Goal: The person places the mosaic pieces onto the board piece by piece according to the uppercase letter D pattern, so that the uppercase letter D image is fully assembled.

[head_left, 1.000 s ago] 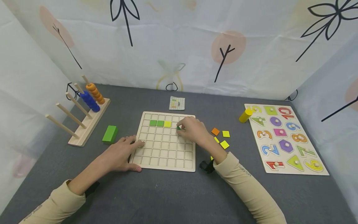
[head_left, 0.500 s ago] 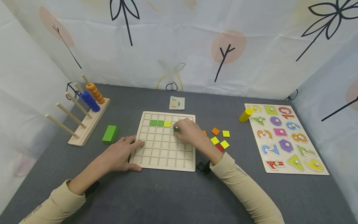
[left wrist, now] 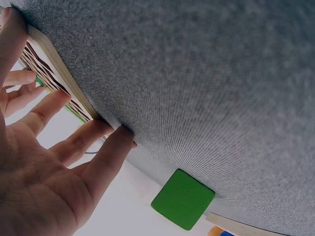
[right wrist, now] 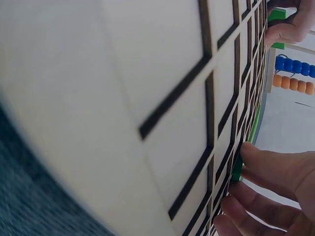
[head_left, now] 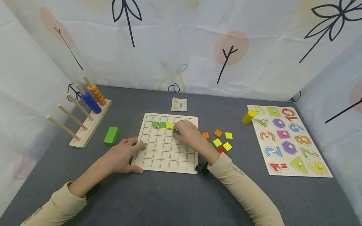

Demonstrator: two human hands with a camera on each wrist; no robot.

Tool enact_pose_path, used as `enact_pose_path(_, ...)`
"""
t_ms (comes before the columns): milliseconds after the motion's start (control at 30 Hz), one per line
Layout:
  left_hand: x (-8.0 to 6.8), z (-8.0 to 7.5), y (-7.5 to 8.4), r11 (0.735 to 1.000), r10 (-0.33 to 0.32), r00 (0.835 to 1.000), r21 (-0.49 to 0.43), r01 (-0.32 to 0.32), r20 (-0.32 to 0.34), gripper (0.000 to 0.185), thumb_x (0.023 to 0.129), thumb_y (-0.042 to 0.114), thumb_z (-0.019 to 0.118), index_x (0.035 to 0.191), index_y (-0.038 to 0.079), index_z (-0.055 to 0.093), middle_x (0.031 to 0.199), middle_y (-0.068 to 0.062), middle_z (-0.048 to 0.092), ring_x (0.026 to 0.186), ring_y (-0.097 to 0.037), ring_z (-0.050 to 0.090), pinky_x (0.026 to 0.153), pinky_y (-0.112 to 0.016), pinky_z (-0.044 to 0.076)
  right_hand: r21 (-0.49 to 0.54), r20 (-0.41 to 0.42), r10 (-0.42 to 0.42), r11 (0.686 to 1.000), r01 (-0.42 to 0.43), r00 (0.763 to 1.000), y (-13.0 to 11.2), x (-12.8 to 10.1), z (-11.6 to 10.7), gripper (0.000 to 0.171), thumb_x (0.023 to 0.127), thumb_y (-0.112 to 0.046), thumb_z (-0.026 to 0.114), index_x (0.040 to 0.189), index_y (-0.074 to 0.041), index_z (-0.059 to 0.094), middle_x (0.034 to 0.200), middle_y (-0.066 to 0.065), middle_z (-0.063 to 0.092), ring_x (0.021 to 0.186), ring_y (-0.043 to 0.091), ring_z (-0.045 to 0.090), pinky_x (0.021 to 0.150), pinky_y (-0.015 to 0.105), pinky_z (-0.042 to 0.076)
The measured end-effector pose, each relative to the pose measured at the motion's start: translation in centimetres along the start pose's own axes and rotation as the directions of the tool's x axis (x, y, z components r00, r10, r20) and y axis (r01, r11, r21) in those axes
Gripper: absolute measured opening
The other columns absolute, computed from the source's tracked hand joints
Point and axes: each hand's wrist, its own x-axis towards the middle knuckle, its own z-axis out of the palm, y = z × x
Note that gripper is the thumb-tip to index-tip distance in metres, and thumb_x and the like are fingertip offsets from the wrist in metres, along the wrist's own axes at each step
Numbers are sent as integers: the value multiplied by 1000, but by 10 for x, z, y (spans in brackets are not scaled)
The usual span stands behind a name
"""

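A pale wooden grid board [head_left: 162, 153] lies in the middle of the table. My left hand [head_left: 123, 155] rests at its left edge, fingers spread and touching the rim, as the left wrist view also shows. Over the upper right part of the grid, my right hand [head_left: 186, 131] pinches a dark green square tile [right wrist: 237, 169] between thumb and fingers. The tile is low at the grid; whether it sits in a cell I cannot tell. Left of it, two green tiles [head_left: 158, 125] and a yellow-green tile [head_left: 169, 125] stand in one row.
Loose orange, yellow and red tiles [head_left: 217, 142] lie right of the board. A small pattern card [head_left: 179, 104] is behind it. At left are a green block [head_left: 111, 136] and a bead stacker [head_left: 90, 124]; at right, a number puzzle [head_left: 288, 141] and a yellow cylinder [head_left: 248, 117].
My right hand has shifted a little left and nearer on the grid with the green tile, uncovering more of the loose tiles. My left hand has stayed in place.
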Motion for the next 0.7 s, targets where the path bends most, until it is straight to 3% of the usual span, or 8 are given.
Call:
enact_pose_path(133, 0, 0, 0, 1000, -1, 1000, 0, 1, 0, 91, 70, 62, 86, 142, 14, 58, 143, -25, 54, 121, -47, 58, 92, -58, 54, 2, -4, 1, 1000, -1, 1000, 0, 0, 0, 14, 93, -11, 75, 103, -3, 80, 109, 12, 78, 97, 26, 73, 79, 39, 60)
enact_pose_path(200, 0, 0, 0, 1000, -1, 1000, -1, 1, -2, 91, 70, 62, 86, 143, 14, 58, 143, -25, 55, 121, -47, 58, 92, -58, 54, 6, -4, -1, 1000, 1, 1000, 1, 0, -1, 11, 93, -9, 75, 100, -3, 80, 103, 11, 78, 84, 21, 71, 70, 33, 57)
enact_pose_path(300, 0, 1, -1, 1000, -1, 1000, 1, 1, -5, 91, 70, 61, 86, 143, 14, 58, 142, -25, 55, 121, -47, 58, 92, -58, 54, 15, 5, -13, 1000, 13, 1000, 2, 1, -1, 11, 93, -4, 72, 85, -2, 79, 78, 6, 72, 62, 13, 54, 56, 24, 41)
enact_pose_path(400, 0, 1, -1, 1000, 1, 1000, 3, 0, -6, 91, 70, 61, 86, 142, 14, 58, 142, -25, 55, 121, -48, 58, 92, -59, 54, 31, 22, -33, 999, 32, 999, 3, 2, -1, 27, 92, 1, 69, 66, -6, 67, 60, 0, 48, 56, 10, 33, 53, 21, 26)
enact_pose_path(467, 1, 2, -2, 1000, -1, 1000, 5, 1, -3, 91, 70, 61, 86, 143, 14, 58, 142, -25, 55, 122, -48, 58, 93, -59, 54, 37, 32, -48, 998, 47, 998, 4, 2, -1, 35, 91, 5, 66, 61, -9, 58, 60, -2, 35, 57, 10, 27, 53, 21, 22)
enact_pose_path(567, 0, 2, -1, 1000, -6, 1000, 7, 6, 3, 91, 70, 61, 86, 143, 14, 58, 143, -26, 54, 123, -49, 57, 94, -59, 54, 46, 41, -62, 997, 60, 997, 4, 1, -1, 38, 90, 8, 64, 60, -12, 52, 60, -4, 27, 57, 10, 24, 54, 21, 20)
enact_pose_path(700, 0, 2, -1, 1000, -10, 1000, 7, 10, 7, 92, 70, 62, 86, 143, 14, 58, 144, -27, 54, 125, -50, 57, 95, -60, 53, 60, 54, -65, 996, 61, 996, 4, 0, -2, 28, 89, 10, 63, 67, -6, 64, 60, -3, 26, 55, 10, 20, 53, 21, 18)
